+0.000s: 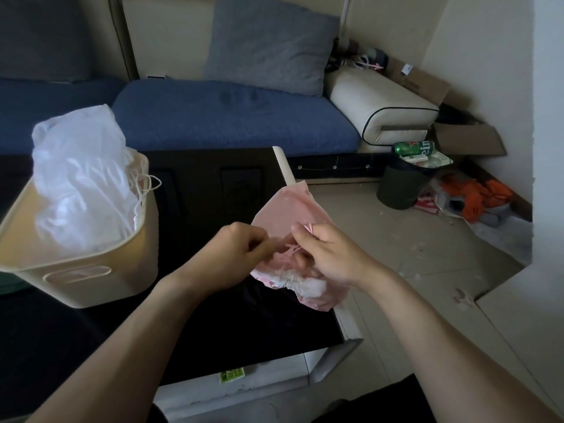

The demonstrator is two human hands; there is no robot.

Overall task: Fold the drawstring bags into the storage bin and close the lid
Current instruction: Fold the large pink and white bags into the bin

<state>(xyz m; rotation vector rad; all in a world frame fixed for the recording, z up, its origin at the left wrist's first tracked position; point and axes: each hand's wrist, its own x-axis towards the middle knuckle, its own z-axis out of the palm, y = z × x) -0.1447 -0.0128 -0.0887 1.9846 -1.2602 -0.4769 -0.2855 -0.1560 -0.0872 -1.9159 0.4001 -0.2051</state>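
Observation:
A pink drawstring bag (285,213) lies at the right edge of the black table (198,193), its gathered white-and-pink mouth turned toward me. My left hand (235,250) pinches the bag's fabric near the mouth. My right hand (329,253) pinches the thin pink drawstring between thumb and forefinger. A cream storage bin (91,270) stands open on the table's left side, with translucent white drawstring bags (79,178) piled above its rim and white cords hanging over the edge. No lid is in view.
A blue sofa (232,117) with a grey cushion (268,44) runs behind the table. On the tiled floor to the right stand a dark waste bin (399,187) topped by a green can (413,148), cardboard boxes (467,141) and orange cloth (479,193).

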